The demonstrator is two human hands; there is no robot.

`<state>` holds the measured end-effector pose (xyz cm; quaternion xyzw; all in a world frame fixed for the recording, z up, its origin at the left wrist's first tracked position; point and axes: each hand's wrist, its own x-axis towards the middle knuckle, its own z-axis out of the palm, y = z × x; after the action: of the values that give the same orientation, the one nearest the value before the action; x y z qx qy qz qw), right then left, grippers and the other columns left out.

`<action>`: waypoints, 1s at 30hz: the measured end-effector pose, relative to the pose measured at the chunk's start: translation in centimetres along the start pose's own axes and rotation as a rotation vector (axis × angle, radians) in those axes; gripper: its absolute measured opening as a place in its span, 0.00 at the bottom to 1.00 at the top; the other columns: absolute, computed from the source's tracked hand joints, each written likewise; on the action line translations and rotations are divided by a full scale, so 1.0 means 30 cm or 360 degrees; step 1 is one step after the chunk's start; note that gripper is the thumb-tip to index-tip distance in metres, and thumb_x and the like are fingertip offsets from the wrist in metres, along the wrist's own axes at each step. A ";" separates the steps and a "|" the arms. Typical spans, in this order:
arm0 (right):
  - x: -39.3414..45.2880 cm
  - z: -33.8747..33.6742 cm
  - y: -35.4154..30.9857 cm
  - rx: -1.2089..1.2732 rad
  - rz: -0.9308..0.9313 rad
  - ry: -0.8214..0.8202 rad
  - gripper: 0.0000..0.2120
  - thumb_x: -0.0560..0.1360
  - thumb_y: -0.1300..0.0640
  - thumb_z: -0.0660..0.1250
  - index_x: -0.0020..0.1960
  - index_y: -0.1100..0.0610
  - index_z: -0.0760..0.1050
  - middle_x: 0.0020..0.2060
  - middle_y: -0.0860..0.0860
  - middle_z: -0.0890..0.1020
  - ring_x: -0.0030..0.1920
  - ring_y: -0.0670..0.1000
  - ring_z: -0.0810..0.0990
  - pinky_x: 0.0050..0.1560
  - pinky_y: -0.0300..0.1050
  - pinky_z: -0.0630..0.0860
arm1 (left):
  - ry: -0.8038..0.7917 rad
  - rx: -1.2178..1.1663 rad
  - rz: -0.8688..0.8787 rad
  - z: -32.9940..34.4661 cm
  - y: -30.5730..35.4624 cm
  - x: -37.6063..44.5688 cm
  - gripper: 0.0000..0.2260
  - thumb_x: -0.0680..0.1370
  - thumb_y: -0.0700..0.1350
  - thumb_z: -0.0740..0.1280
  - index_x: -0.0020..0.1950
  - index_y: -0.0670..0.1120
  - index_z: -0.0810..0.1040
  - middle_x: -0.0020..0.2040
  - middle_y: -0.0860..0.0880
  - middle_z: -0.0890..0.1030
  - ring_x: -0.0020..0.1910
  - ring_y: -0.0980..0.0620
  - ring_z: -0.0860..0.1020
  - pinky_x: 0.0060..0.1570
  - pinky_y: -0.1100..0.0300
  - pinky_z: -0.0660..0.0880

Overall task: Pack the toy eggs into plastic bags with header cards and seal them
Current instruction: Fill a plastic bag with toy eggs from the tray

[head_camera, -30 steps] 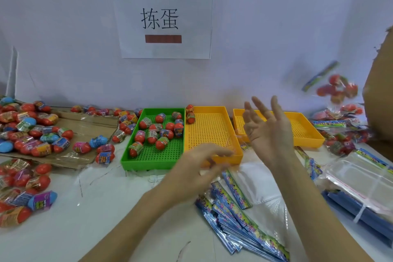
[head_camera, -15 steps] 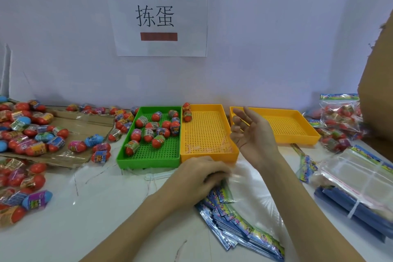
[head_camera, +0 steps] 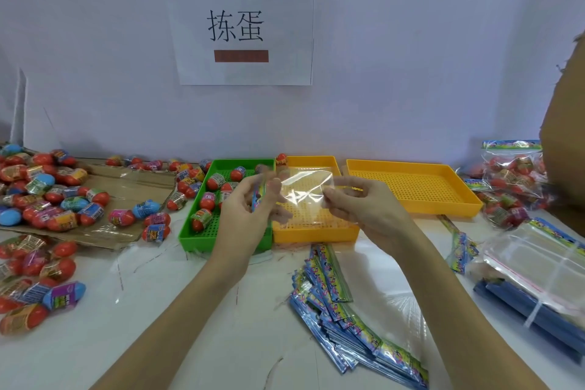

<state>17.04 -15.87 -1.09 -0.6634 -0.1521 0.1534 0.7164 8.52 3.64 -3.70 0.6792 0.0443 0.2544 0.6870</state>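
An empty clear plastic bag (head_camera: pixel 304 190) with a blue printed header card hangs in the air over the near yellow tray (head_camera: pixel 313 233). My left hand (head_camera: pixel 250 209) pinches its header card end. My right hand (head_camera: pixel 357 206) pinches the opposite clear edge. Several wrapped toy eggs (head_camera: pixel 207 201) lie in the green tray (head_camera: pixel 186 236) just left of my hands. More eggs (head_camera: pixel 57 199) are heaped on flattened cardboard at the far left. A fanned stack of empty bags with header cards (head_camera: pixel 335 298) lies on the white table below my hands.
A second yellow tray (head_camera: pixel 411 209) sits empty at the back right. Filled, sealed egg bags (head_camera: pixel 512 180) pile up at the far right by a brown cardboard box (head_camera: pixel 566 136). Clear bags on dark blue bundles (head_camera: pixel 538 269) lie at the near right. Eggs (head_camera: pixel 34 279) crowd the near left.
My left hand lifted one bag from the stack and my right hand came down to take its other edge. Earlier, a filled bag flew from my right hand onto the right pile.
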 end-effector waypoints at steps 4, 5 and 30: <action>0.000 0.007 -0.001 -0.0096 -0.0045 0.0072 0.09 0.74 0.59 0.76 0.52 0.62 0.85 0.44 0.57 0.88 0.45 0.53 0.88 0.42 0.38 0.82 | -0.0010 0.0122 0.0006 -0.011 -0.001 -0.001 0.15 0.76 0.50 0.76 0.60 0.47 0.79 0.44 0.48 0.87 0.42 0.49 0.87 0.44 0.64 0.81; -0.001 0.008 -0.003 -0.0123 -0.0046 0.0094 0.09 0.75 0.57 0.76 0.51 0.62 0.85 0.43 0.56 0.88 0.43 0.52 0.88 0.41 0.37 0.81 | 0.0009 0.0095 -0.0003 -0.015 -0.002 0.000 0.13 0.77 0.46 0.76 0.60 0.47 0.80 0.44 0.48 0.88 0.41 0.49 0.87 0.43 0.64 0.81; 0.015 -0.034 -0.028 0.0049 0.0180 -0.0574 0.52 0.80 0.29 0.33 0.53 0.64 0.86 0.55 0.65 0.85 0.44 0.54 0.83 0.50 0.47 0.70 | -0.0153 0.0331 0.0331 -0.080 0.036 0.026 0.06 0.78 0.47 0.74 0.51 0.59 0.85 0.51 0.58 0.86 0.55 0.59 0.83 0.59 0.60 0.79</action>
<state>17.88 -16.66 -0.31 -0.6216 -0.2382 0.3122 0.6777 7.90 6.07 -2.62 0.7591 -0.0331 0.2854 0.5842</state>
